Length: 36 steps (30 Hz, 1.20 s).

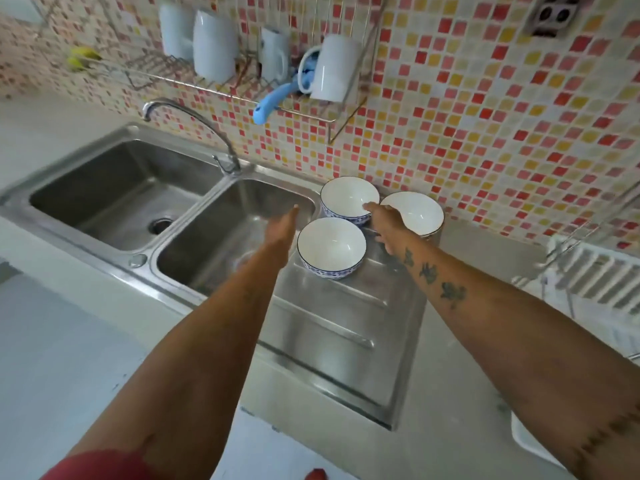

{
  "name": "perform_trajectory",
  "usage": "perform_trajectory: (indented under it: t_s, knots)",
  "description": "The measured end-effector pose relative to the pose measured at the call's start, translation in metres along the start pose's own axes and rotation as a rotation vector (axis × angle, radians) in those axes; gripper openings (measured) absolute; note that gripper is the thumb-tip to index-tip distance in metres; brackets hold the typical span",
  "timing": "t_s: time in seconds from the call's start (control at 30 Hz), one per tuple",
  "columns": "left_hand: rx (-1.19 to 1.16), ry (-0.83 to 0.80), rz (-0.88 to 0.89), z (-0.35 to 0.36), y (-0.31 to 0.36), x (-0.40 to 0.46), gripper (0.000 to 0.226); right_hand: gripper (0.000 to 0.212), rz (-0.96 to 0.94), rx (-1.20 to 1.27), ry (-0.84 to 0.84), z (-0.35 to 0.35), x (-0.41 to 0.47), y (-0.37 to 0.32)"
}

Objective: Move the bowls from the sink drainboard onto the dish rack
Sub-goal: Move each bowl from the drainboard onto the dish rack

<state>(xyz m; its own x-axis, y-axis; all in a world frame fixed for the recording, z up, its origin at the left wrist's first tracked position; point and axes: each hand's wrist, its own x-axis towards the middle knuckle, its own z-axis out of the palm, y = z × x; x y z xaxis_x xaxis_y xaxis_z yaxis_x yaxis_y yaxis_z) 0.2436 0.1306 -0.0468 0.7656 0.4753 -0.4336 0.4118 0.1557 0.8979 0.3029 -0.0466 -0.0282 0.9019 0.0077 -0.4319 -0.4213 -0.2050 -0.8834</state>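
Three white bowls with blue patterned outsides stand on the steel drainboard (332,317): a near bowl (331,247), a far left bowl (348,199) and a far right bowl (417,213). My left hand (284,227) reaches forward with flat fingers, just left of the near bowl, holding nothing. My right hand (385,226) stretches out between the two far bowls, fingertips at the far left bowl's rim, gripping nothing. The white dish rack (595,275) stands on the counter at the right edge.
A double steel sink (114,192) with a curved tap (194,129) lies left of the drainboard. A wire wall shelf (242,88) above holds white mugs and a blue-handled tool. A tiled wall stands behind. A white tray corner (526,441) shows at lower right.
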Motion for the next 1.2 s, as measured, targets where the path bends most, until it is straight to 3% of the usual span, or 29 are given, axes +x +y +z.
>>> perform_trajectory:
  t_s: [0.07,0.23,0.47,0.6,1.2]
  knots:
    - [-0.005,-0.008,-0.050,0.004,-0.014,0.011,0.027,0.047,0.027,-0.031,-0.013,0.010,0.016,0.023]
    - [0.063,0.015,-0.065,0.013,-0.046,0.046,0.051,0.038,0.015,-0.044,0.061,0.029,0.036,0.044]
    - [-0.027,-0.019,-0.001,0.034,-0.049,0.056,0.027,0.036,0.001,-0.125,0.126,0.041,0.059,0.058]
    - [-0.129,0.066,-0.053,0.041,-0.053,0.056,0.041,0.032,0.003,-0.067,0.128,0.047,0.063,0.068]
    - [-0.198,0.004,-0.059,0.046,-0.020,0.019,0.032,0.025,-0.047,-0.011,0.199,0.023,0.034,0.038]
